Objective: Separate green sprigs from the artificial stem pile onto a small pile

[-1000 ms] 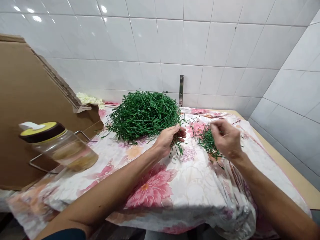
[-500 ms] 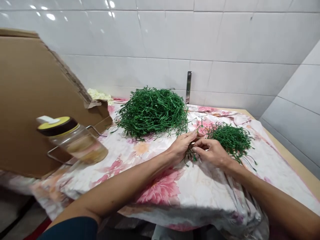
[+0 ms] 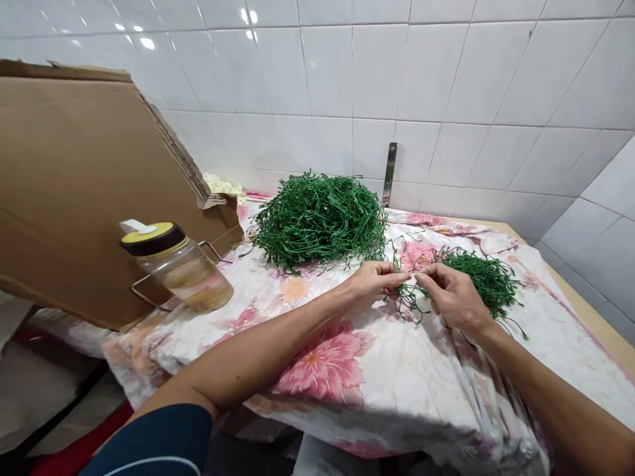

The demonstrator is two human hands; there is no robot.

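Note:
My left hand (image 3: 377,284) is closed in a pinch on a thin green plastic-looking stem (image 3: 395,256), which pokes up past the fingers. Just to its right, my right hand (image 3: 456,294) also pinches thumb against forefinger, its tips almost meeting the left ones. Whatever lies between the right fingertips is too small to make out. Below both hands rests a loose little bunch of green stems (image 3: 409,303). A large heap of green stems (image 3: 317,221) lies behind my left hand, and a smaller pile (image 3: 489,281) sits beyond my right hand, partly covered by it.
A flowered cloth (image 3: 397,370) covers the table. On the left stands a clear bottle (image 3: 198,281) with a yellow and black lid, beside a big cardboard box (image 3: 89,198). Pale yellow-white bits (image 3: 221,185) show behind the box. A metal strip (image 3: 389,173) leans on the tiled wall.
The view has shifted, so everything sits further right. My hands, earlier overlapping close together over the small bunch, have drawn slightly apart, fingertips now facing each other.

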